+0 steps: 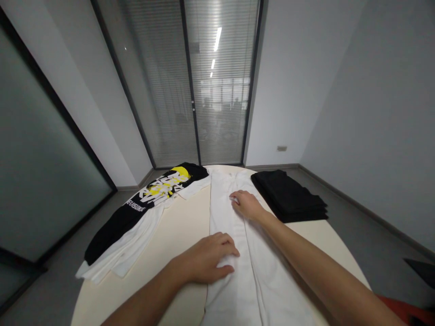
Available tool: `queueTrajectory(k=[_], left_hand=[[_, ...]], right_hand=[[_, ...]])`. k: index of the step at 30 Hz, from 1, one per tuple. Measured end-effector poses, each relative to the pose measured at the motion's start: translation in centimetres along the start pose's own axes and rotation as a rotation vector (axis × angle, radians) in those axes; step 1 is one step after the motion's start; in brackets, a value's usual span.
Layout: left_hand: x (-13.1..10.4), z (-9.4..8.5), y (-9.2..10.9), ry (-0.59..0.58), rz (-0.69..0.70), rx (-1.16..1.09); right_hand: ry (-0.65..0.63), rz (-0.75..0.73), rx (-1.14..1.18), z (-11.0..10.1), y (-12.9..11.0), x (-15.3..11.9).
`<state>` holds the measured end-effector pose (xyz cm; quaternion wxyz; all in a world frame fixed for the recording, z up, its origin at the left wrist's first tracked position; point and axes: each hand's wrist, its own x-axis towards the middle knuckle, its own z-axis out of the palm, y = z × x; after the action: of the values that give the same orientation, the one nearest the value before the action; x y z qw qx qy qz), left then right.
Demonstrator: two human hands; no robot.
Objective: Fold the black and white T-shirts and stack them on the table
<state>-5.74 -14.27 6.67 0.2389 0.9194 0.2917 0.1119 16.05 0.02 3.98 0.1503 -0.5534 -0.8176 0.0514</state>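
Observation:
White cloth (238, 235), which looks like a pair of trousers, lies lengthwise down the middle of the round cream table (183, 226). My left hand (212, 258) rests on its left part near the front, fingers apart and holding nothing. Farther back, my right hand (246, 203) touches the upper part of the cloth, its thumb and fingertips close together at a small bit of fabric. A long gap or fold line runs down the cloth between its two halves.
On the table's left lie a black shirt (118, 226) with yellow and white print and white garments (136, 244) beneath it. A stack of folded black cloth (288, 194) sits at the back right. Beyond stands a glass partition (220, 113) with blinds.

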Motion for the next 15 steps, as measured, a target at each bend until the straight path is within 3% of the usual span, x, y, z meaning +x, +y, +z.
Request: queueTrajectory(k=[5, 10, 15], left_hand=[[-0.2, 0.3, -0.8, 0.044, -0.089, 0.071], [-0.7, 0.1, -1.4, -0.091, -0.180, 0.069], [-0.7, 0.1, -1.8, -0.134, -0.213, 0.090]], right_hand=[[-0.032, -0.069, 0.014, 0.6, -0.5, -1.9], [-0.189, 0.038, -0.016, 2.0, -1.2, -2.4], [-0.219, 0.055, -0.028, 2.7, -1.3, -1.8]])
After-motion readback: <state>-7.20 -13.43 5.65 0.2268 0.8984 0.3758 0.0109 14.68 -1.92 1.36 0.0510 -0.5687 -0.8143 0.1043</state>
